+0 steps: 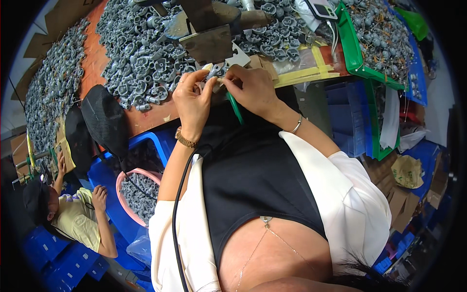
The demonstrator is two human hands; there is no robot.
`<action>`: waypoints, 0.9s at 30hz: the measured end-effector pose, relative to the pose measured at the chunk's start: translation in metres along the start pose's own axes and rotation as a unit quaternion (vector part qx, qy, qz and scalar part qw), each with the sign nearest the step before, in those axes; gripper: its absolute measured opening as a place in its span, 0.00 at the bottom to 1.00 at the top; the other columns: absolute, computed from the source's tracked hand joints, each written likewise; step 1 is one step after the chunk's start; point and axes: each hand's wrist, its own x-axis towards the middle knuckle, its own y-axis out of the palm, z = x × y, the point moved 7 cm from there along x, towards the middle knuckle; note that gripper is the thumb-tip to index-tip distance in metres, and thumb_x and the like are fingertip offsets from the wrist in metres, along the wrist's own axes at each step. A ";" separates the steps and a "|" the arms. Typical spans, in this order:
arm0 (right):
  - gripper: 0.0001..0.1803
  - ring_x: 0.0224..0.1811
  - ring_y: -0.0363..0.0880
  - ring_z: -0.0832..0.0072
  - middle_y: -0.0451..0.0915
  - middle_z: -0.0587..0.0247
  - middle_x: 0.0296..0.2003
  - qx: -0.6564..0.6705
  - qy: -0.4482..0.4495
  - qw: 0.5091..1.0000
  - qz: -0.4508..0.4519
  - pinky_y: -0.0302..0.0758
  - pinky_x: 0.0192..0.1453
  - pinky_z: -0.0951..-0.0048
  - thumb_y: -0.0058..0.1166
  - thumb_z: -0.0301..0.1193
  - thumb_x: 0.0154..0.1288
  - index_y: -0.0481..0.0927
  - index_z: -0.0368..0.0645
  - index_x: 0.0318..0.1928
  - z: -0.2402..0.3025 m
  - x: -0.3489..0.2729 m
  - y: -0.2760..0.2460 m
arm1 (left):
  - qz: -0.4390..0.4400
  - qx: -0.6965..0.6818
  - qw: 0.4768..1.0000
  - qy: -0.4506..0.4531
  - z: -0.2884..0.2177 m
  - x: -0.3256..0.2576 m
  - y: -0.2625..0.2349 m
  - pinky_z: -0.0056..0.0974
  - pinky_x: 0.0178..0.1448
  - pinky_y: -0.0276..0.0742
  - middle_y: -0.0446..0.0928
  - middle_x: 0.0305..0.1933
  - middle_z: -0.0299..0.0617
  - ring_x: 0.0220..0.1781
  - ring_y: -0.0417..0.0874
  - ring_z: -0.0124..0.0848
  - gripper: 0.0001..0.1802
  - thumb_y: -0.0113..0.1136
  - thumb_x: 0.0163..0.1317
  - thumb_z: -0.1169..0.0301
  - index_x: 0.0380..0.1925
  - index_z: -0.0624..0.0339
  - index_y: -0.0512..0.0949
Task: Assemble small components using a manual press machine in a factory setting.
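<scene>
At the table's near edge, right under a machine's metal block (208,45), my two hands meet. My left hand (192,101) is closed, with a small grey plastic part (214,71) pinched between thumb and fingers. Thumb and index finger of my right hand (254,91) are pressed together close beside that part. Whatever they grip is too small to make out. A green strip (235,108) hangs below my right fingers. Behind my hands a large heap of grey plastic parts (138,63) covers the table.
To the right, a green tray (351,44) borders a pile of small grey pieces (382,36). A phone (322,9) with a white cable lies beside it. At left are a black mesh chair back (104,119), a pink-rimmed basket (122,197) of grey parts and another person (80,219).
</scene>
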 end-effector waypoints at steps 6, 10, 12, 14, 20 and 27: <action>0.10 0.23 0.80 0.64 0.80 0.61 0.20 -0.052 -0.058 0.997 0.005 0.73 0.28 0.69 0.59 0.34 0.59 0.77 0.41 0.29 0.002 0.011 -0.026 | 0.070 -0.015 0.996 0.046 -0.001 0.018 0.001 0.28 0.26 0.59 0.67 0.23 0.34 0.23 0.64 0.22 0.11 0.69 0.46 0.77 0.33 0.60 0.83; 0.11 0.30 0.80 0.76 0.81 0.63 0.26 0.066 -0.009 0.993 -0.093 0.74 0.36 0.74 0.59 0.33 0.61 0.80 0.38 0.39 -0.025 0.071 -0.086 | 0.078 0.040 0.993 0.073 -0.016 0.017 0.000 0.34 0.30 0.63 0.68 0.24 0.39 0.25 0.68 0.31 0.12 0.69 0.43 0.77 0.31 0.58 0.83; 0.12 0.33 0.78 0.79 0.80 0.66 0.31 0.330 0.040 0.941 -0.064 0.75 0.36 0.77 0.47 0.34 0.70 0.78 0.38 0.42 -0.057 0.123 -0.092 | 0.039 0.085 0.992 0.080 -0.029 0.006 0.005 0.39 0.33 0.66 0.70 0.25 0.43 0.28 0.72 0.39 0.11 0.68 0.43 0.75 0.31 0.58 0.83; 0.13 0.28 0.76 0.81 0.78 0.67 0.28 0.520 0.019 0.854 0.006 0.73 0.32 0.78 0.44 0.35 0.72 0.77 0.39 0.44 -0.020 0.166 -0.101 | 0.029 0.107 0.990 0.081 -0.036 0.004 0.012 0.39 0.32 0.66 0.70 0.25 0.43 0.27 0.72 0.37 0.11 0.68 0.44 0.75 0.31 0.58 0.83; 0.17 0.33 0.82 0.64 0.80 0.57 0.31 0.265 -0.281 0.883 -0.266 0.77 0.37 0.70 0.64 0.34 0.55 0.77 0.39 0.43 0.096 0.075 -0.179 | 0.023 0.102 0.993 0.056 -0.045 -0.001 0.015 0.37 0.30 0.64 0.71 0.25 0.41 0.26 0.71 0.34 0.10 0.67 0.46 0.78 0.32 0.60 0.82; 0.16 0.36 0.79 0.66 0.78 0.63 0.31 0.020 -0.465 0.879 -0.099 0.77 0.43 0.62 0.71 0.37 0.49 0.77 0.43 0.30 0.103 -0.046 -0.168 | 0.050 0.113 0.980 0.154 -0.074 0.004 0.024 0.39 0.32 0.68 0.73 0.29 0.44 0.29 0.75 0.39 0.12 0.65 0.52 0.75 0.38 0.62 0.79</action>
